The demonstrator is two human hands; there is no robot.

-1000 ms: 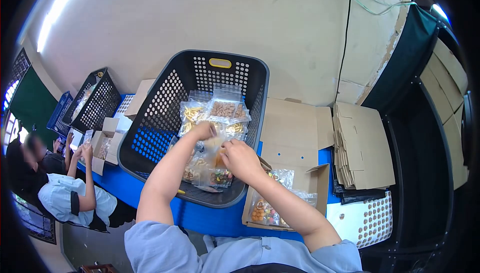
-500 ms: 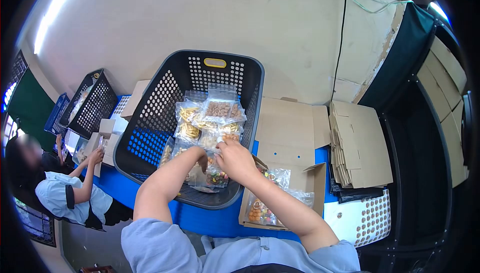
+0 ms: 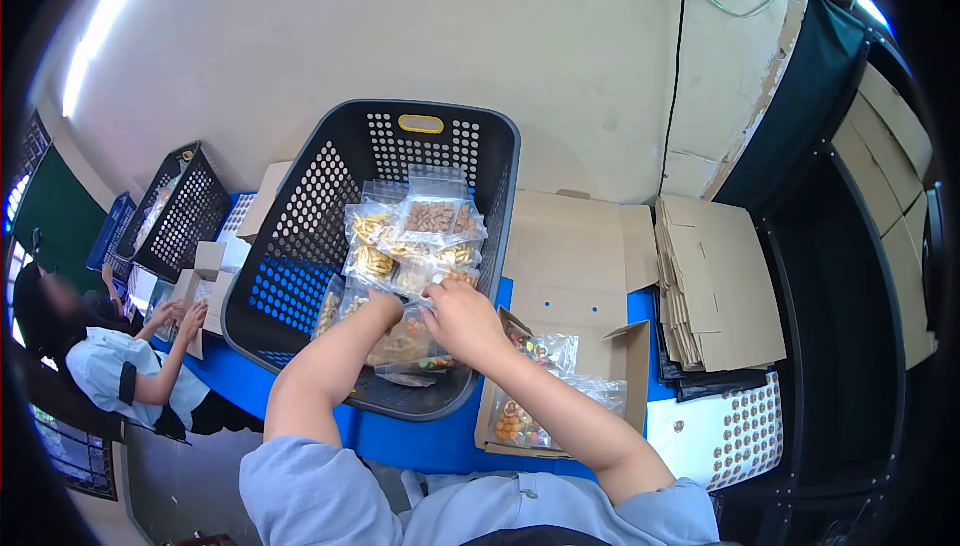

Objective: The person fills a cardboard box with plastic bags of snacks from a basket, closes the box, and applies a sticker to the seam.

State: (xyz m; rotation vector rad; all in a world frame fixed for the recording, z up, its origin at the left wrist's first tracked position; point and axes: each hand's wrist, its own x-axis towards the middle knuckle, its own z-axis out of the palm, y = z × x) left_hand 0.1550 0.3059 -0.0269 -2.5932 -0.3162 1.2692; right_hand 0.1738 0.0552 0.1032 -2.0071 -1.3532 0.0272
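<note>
A large dark plastic basket (image 3: 290, 196) holds several clear zip bags of snacks, among them a bag of brown pieces (image 3: 432, 216) and a bag of yellow sticks (image 3: 372, 262). Both my hands reach inside it. My right hand (image 3: 462, 318) has its fingers and thumb bent around the edge of a clear snack bag. Beside it, my left hand (image 3: 382, 312) dips among the bags, its fingers hidden. Between and below the hands lies a bag of tan snacks (image 3: 402, 346).
An open cardboard box (image 3: 637, 386) with several bags of colourful snacks stands right of the basket. Beyond it are stacked flat cartons (image 3: 725, 286) and a sticker sheet (image 3: 740, 436). At left, a person (image 3: 140, 366) works near another basket (image 3: 170, 211).
My left hand has sunk deeper among the bags, its fingers now out of sight. A tan snack bag shows where colourful pieces were. The person at left has raised their hands apart.
</note>
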